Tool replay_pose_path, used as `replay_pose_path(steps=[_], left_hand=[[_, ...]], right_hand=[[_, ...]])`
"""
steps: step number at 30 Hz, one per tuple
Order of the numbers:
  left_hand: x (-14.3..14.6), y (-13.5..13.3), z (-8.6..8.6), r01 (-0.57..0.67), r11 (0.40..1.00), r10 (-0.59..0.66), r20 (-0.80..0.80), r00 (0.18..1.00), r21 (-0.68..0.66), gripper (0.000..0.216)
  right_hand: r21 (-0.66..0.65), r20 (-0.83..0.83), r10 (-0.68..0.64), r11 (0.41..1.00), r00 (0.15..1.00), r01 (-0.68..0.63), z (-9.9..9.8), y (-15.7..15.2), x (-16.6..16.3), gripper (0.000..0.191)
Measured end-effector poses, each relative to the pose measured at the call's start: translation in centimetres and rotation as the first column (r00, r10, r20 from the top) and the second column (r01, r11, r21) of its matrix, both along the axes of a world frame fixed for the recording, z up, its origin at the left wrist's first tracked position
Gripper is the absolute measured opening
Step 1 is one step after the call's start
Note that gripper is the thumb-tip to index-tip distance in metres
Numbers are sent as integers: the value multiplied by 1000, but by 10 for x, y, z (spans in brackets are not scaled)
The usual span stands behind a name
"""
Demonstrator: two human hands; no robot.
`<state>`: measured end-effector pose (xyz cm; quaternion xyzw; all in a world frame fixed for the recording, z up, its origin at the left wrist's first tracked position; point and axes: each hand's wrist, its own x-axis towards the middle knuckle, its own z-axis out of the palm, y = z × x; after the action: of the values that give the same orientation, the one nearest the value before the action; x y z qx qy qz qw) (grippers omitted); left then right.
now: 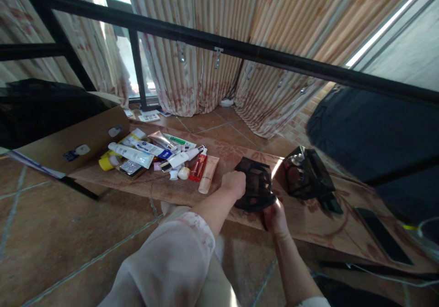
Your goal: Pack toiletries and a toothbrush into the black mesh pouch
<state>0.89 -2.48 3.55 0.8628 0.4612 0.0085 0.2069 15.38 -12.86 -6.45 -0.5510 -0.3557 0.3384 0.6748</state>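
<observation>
A black mesh pouch [256,183] lies on the low cloth-covered table [308,224] in front of me. My left hand [234,183] is closed in a fist on the pouch's left edge. My right hand [275,218] grips the pouch's lower right corner from below, fingers curled under it. To the left lies a heap of cosmetics: several white tubes [132,153], a red bottle [198,167], a beige tube [208,174] and a yellow item [105,163].
A second black organiser [307,174] holding round items stands right of the pouch. A dark phone [382,240] lies at the far right. A cardboard box [72,144] sits at the left. Black bed-frame bars [219,46] and curtains [212,73] stand behind.
</observation>
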Motion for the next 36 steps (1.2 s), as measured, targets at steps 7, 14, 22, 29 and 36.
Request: replay_pose_path(steps=[7, 14, 22, 29, 36], left_hand=[[20, -19, -9, 43, 999, -44, 23, 999, 15, 29], [17, -14, -12, -70, 998, 70, 41, 997, -1, 33], [-9, 15, -2, -269, 961, 274, 109, 955, -63, 31], [-19, 28, 7, -364, 931, 364, 212, 907, -42, 29], [-29, 34, -4, -298, 953, 304, 233, 924, -58, 23]], right_hand=[[26, -297, 126, 992, 947, -124, 1, -4, 6, 26], [-74, -96, 149, 985, 984, -156, 1, 1, 4, 40], [-120, 115, 61, 992, 991, -47, -9, 8, -7, 48], [-149, 244, -123, 975, 962, 162, -9, 16, -10, 45], [-166, 230, -101, 976, 968, 141, -14, 13, -6, 43]])
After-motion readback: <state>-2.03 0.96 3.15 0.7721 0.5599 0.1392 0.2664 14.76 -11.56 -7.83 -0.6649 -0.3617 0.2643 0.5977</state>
